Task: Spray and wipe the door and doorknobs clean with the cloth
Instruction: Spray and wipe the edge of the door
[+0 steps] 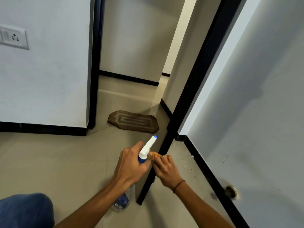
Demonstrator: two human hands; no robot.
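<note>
A knee in blue denim (24, 209) fills the lower left corner, closest to the lens; two bare forearms reach forward from the bottom edge toward the edge of the door. The left hand (130, 165) is curled round the neck of a spray bottle (147, 149), whose white trigger head with a blue tip points up and away toward the door edge; the bottle's clear body with a blue label hangs below the wrist, just above the floor. The right hand (164, 168), with a thin dark band at the wrist, has its fingers bent around a small orange cloth (154, 155), pinching it against the dark door edge (166, 145) just beside the bottle's head; only a bit of the cloth shows between the two hands. The door (246, 112) stands open, its pale face stretching across the right side, its black edge running diagonally from the top down to the floor; a round metal doorknob (231, 192) sits on that face low at the right, well apart from both hands. Beyond the door edge lies a brown doormat (133, 121) on the beige tiled floor (57, 162); at the left a white wall carries a switch and socket plate (13, 38), with black skirting along its foot.
</note>
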